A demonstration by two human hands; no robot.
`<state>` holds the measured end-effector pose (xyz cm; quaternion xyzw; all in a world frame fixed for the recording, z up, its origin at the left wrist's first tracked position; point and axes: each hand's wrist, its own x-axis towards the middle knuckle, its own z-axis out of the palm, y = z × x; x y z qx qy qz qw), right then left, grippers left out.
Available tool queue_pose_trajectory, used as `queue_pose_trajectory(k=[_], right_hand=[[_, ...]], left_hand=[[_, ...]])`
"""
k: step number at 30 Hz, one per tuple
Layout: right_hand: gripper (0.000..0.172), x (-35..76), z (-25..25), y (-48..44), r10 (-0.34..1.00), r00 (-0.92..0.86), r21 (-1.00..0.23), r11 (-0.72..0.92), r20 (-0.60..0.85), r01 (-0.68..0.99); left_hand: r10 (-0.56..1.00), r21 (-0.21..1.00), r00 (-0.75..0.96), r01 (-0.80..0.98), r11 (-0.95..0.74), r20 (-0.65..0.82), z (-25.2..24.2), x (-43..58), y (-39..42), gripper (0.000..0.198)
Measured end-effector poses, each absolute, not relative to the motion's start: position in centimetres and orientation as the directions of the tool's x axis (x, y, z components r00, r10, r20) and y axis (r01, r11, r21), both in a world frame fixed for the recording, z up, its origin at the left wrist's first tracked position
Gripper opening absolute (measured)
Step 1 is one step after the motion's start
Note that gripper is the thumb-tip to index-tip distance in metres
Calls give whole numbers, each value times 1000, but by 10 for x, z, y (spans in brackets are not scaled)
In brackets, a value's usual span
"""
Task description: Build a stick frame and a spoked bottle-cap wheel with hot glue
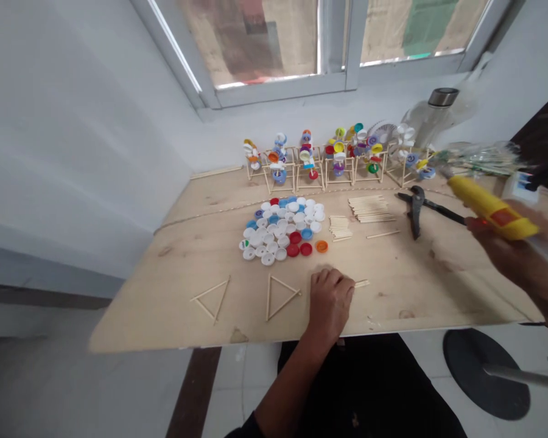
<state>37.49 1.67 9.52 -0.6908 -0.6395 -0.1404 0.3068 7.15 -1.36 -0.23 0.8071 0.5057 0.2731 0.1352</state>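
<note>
My left hand (331, 300) rests on the table near its front edge, fingers curled down and pressed together. Short wooden sticks (362, 283) stick out to the right from under those fingers; how they are gripped is hidden. Raised over the right side of the table, my right hand (516, 255) is closed around a yellow hot glue gun (488, 207), its nozzle pointing left. Two triangles made of sticks lie to the left of my left hand: a nearer triangle (268, 298) and a farther-left triangle (223, 299).
Plastic bottle caps (281, 228) lie in a pile mid-table. Stick bundles (372, 208) and black-handled pliers (415, 210) sit to the right. Several stick frames with caps (310, 167) line the wall, near a clear bottle (438, 112) and a plastic bag of sticks (484, 159).
</note>
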Motion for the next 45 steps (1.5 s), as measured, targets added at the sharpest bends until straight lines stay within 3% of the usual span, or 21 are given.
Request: queue_pose_trajectory(k=[2,4,8,23,31,39,42,45], right_hand=[[40,383,75,28,817,83,-220,55,570,974],[40,392,55,38,886,2,-128,65,464,990],[33,412,33,55,929,-46,-90,85,368,992],[33,440,22,84,932,-310,19,312,188,950],[42,451,20,98,905,-402,24,403,137,915],[69,460,31,81,894,-405,52,402,192,914],[62,437,48,50,884,-331,107,314,331,943],[51,397,63,12,871,-213,-11,243,443,970]], left_hand=[[891,493,337,745,-449,303,-3,72,-14,8],[893,494,334,746,-446,302,-4,72,-14,7],[896,502,331,744,-442,297,-5,72,-14,6],[892,487,346,749,-449,290,-4,71,-13,7],[893,490,350,748,-448,283,-5,71,-12,7],[903,502,336,751,-429,269,-4,72,-13,8],[910,525,324,744,-414,257,-3,72,-14,9],[920,550,321,737,-392,226,1,71,-12,6]])
